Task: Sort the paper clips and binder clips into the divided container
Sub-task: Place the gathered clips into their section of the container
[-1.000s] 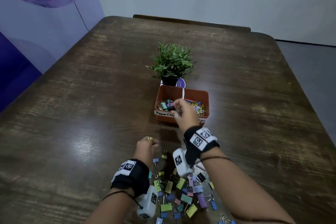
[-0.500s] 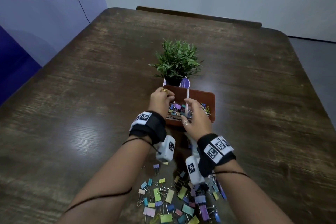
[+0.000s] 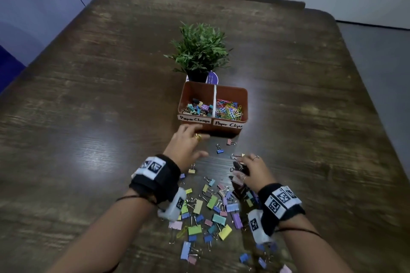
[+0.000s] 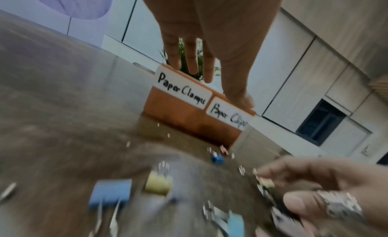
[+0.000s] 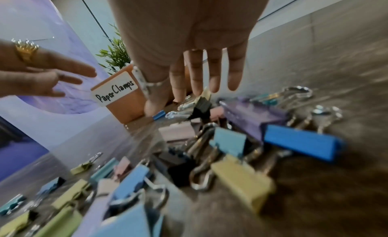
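Light, stiff binder clips (image 3: 213,208) litter the counter (image 3: 88,117) at lower centre; best pinched by their bodies. Left hand (image 3: 185,146) hovers spread and empty; right hand (image 3: 255,173) reaches flat onto them.

Partly filled container (image 3: 230,127), binder clips (image 3: 213,208) scattered nearby

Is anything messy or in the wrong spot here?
Yes. Loose binder clips lie scattered across the table instead of in the container. A yellow paper clip is mixed into that pile. Inside the container, both sides look properly sorted.
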Action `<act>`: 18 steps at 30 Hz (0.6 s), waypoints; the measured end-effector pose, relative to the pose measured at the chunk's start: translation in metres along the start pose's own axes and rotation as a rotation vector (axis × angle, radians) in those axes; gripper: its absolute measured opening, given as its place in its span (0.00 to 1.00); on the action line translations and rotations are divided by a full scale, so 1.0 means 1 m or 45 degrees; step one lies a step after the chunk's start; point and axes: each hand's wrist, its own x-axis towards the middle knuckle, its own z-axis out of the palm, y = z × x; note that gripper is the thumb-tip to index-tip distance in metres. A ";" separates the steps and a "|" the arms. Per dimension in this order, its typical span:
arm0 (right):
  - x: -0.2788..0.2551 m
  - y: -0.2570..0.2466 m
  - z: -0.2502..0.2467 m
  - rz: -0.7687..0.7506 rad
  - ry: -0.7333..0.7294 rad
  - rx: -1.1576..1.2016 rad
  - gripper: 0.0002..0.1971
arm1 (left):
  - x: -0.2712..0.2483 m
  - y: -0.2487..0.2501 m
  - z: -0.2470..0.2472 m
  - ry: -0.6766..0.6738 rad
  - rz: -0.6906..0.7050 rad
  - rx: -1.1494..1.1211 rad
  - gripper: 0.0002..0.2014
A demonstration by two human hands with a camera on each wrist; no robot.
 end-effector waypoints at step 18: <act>-0.013 -0.002 0.025 -0.026 0.134 0.026 0.07 | -0.044 0.064 0.093 -0.376 -0.434 -0.063 0.16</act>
